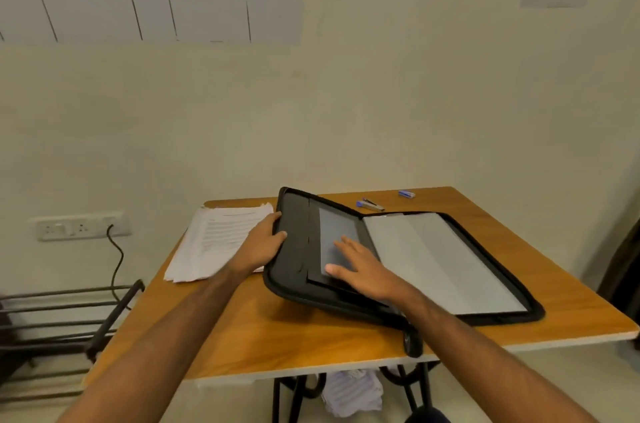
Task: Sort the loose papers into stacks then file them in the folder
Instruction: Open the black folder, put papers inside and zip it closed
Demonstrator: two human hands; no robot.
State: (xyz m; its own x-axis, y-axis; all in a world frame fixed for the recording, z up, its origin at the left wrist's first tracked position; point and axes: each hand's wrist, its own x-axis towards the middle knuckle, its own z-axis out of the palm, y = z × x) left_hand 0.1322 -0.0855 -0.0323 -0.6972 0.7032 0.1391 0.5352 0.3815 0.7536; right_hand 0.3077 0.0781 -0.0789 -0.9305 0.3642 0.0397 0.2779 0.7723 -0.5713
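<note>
A black zip folder (495,317) lies open on the wooden table (277,329). Its left cover is tilted up and its right half shows a grey sleeve (436,260). My left hand (263,242) grips the outer edge of the raised left cover. My right hand (363,267) lies flat with straight fingers on the grey inner pocket of that cover. A stack of printed white papers (214,242) rests on the table left of the folder, partly behind my left hand.
A blue stapler (369,204) and a small blue box (406,194) lie at the table's far edge. A dark metal rack (69,315) stands to the left, below a wall socket with a cable (116,263). White cloth (353,391) lies under the table.
</note>
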